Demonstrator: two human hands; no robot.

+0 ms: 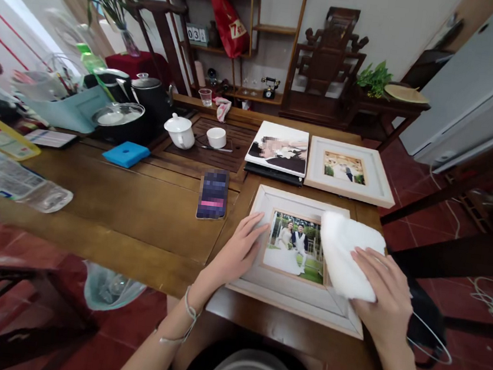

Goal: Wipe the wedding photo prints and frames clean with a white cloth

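Note:
A white picture frame (pixel 295 306) with a wedding photo (pixel 295 247) lies face up at the table's near edge. My left hand (pixel 242 247) rests on its left border, fingers stretched out and touching the wood. On the right side, my right hand (pixel 383 292) is closed on a folded white cloth (pixel 348 253), pressed over the frame's right border and the photo's edge. The cloth hides that part of the frame. Behind it lie a second framed photo (pixel 346 169) and a white photo panel (pixel 280 147) stacked on something dark.
A phone (pixel 213 194) lies left of the frame. Further left are a blue block (pixel 126 154), a clear plastic bottle (pixel 45 192), a white teapot (pixel 179 131), a white cup (pixel 216 137) and a black kettle (pixel 151 100). A lined waste bin (pixel 112 288) stands below the table edge.

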